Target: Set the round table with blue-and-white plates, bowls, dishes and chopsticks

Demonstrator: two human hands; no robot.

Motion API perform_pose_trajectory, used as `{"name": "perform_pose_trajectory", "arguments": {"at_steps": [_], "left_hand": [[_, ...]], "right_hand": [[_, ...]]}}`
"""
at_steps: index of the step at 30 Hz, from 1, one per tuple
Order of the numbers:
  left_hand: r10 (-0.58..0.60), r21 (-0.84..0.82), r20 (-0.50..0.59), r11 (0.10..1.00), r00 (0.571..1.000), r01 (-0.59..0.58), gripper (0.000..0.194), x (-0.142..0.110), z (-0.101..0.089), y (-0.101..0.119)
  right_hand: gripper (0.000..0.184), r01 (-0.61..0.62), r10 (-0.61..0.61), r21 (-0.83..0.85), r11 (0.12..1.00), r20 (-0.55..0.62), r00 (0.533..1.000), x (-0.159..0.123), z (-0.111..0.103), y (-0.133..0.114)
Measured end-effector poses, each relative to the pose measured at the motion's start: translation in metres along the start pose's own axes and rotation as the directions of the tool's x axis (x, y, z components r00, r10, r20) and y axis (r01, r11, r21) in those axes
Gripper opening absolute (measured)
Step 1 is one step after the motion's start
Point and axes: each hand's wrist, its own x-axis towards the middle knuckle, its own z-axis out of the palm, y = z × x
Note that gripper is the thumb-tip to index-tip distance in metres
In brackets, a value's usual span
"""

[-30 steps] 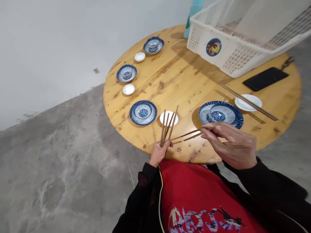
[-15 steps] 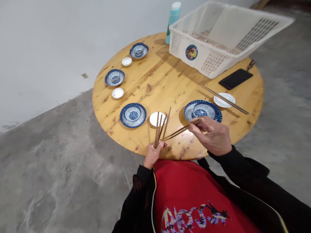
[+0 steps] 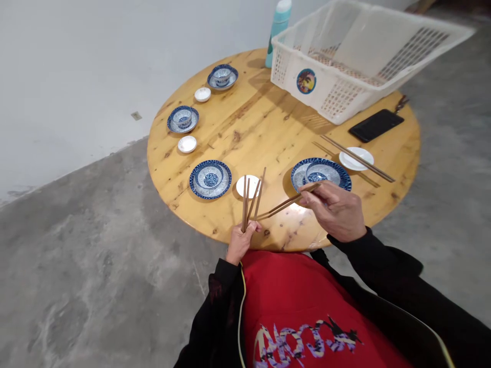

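Report: chopsticks in both hands

Centre: round, knotty, glossy wooden table [image 3: 268, 133]. Upper right: tapered, perforated white plastic basket [image 3: 324, 96]. Right of centre: round, blue-patterned plate [image 3: 298, 176]. Beside it, the right hand [image 3: 337, 212] pinches a slim brown chopstick pair [image 3: 286, 203]. Lower centre, apart from it, the left hand [image 3: 241, 241] grips a fanned chopstick bunch [image 3: 245, 204]. Against one second earlier, the pair's tips sit closer together.

The chopsticks [image 3: 244, 204] are brown, plates [image 3: 226, 186] patterned blue-and-white.
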Motion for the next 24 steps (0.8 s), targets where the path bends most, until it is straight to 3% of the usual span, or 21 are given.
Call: {"name": "perform_pose_trajectory", "arguments": {"at_steps": [4, 8, 10, 13, 16, 20, 24], "left_hand": [[-0.032, -0.066, -0.066, 0.997, 0.997, 0.028, 0.052, 0.0, -0.002, -0.003], [-0.098, -0.104, -0.198, 0.991, 0.975, 0.079, 0.051, -0.002, -0.006, -0.012], [-0.072, -0.056, -0.262, 0.997, 0.962, 0.06, 0.047, -0.005, -0.007, -0.015], [-0.081, -0.04, -0.259, 0.997, 0.963, 0.073, 0.046, -0.012, -0.007, -0.017], [-0.141, -0.076, -0.224, 0.989, 0.964, 0.127, 0.045, -0.022, -0.005, -0.019], [-0.18, -0.064, -0.243, 0.983, 0.953, 0.17, 0.05, -0.031, -0.001, -0.023], [-0.189, -0.098, -0.351, 0.982, 0.917, 0.164, 0.048, -0.026, 0.005, -0.022]], "right_hand": [[0.014, -0.218, 0.219, 0.166, 0.962, 0.009, 0.976, 0.006, -0.005, 0.007], [0.017, -0.404, 0.448, 0.457, 0.792, 0.014, 0.894, 0.021, 0.0, 0.035], [0.021, -0.476, 0.513, 0.559, 0.679, 0.102, 0.852, 0.028, 0.008, 0.054], [0.024, -0.592, 0.515, 0.612, 0.525, 0.325, 0.793, 0.036, 0.028, 0.078], [0.025, -0.668, 0.474, 0.591, 0.452, 0.475, 0.741, 0.042, 0.052, 0.091], [0.023, -0.718, 0.478, 0.566, 0.405, 0.538, 0.694, 0.052, 0.087, 0.094], [0.02, -0.781, 0.514, 0.529, 0.332, 0.593, 0.62, 0.07, 0.121, 0.098]]}}
